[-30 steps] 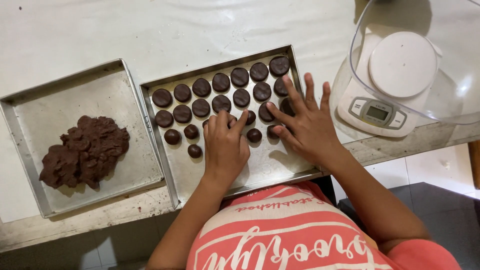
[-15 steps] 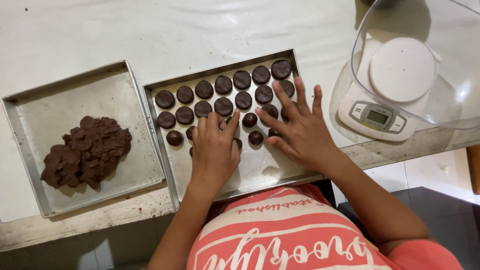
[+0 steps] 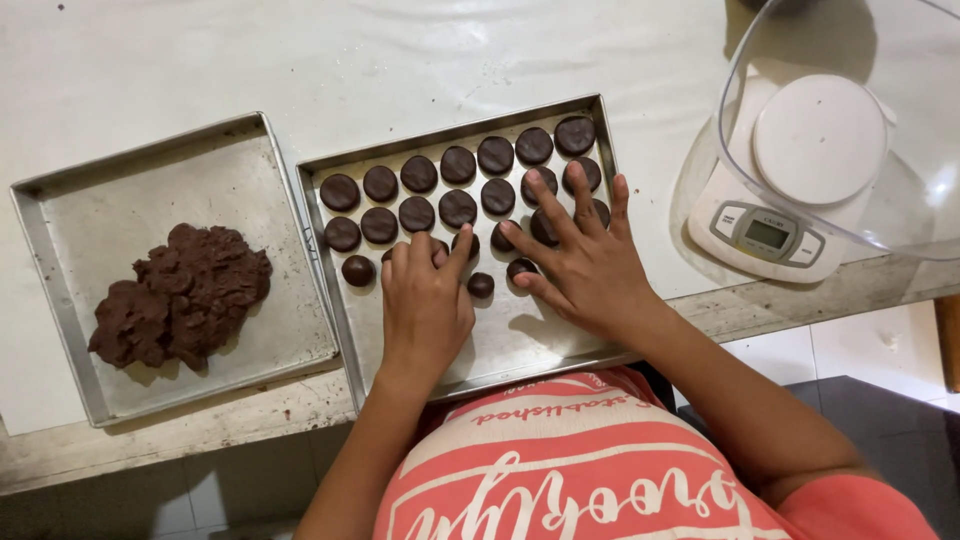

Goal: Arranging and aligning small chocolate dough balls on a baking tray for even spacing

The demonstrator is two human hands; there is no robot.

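Left hand (image 3: 425,300) palm down and flat on the baking tray (image 3: 530,345), fingers together, fingertips pressing on dough discs (image 3: 457,208) in the third row, grasping nothing. Right hand (image 3: 585,262) just beside it, fingers spread wide over the discs at the row's far end, likewise released and flat. Round dark chocolate discs lying flat, no long axis, lined in three rows beyond the fingertips and running crosswise to both forearms. Further left of the left hand, a second metal tray (image 3: 70,300) with a lump of chocolate dough (image 3: 180,295). Right of the right hand, a white kitchen scale (image 3: 770,215) under a clear bowl (image 3: 900,120). White worktop (image 3: 300,50) with a worn front edge; pale floor tiles below.
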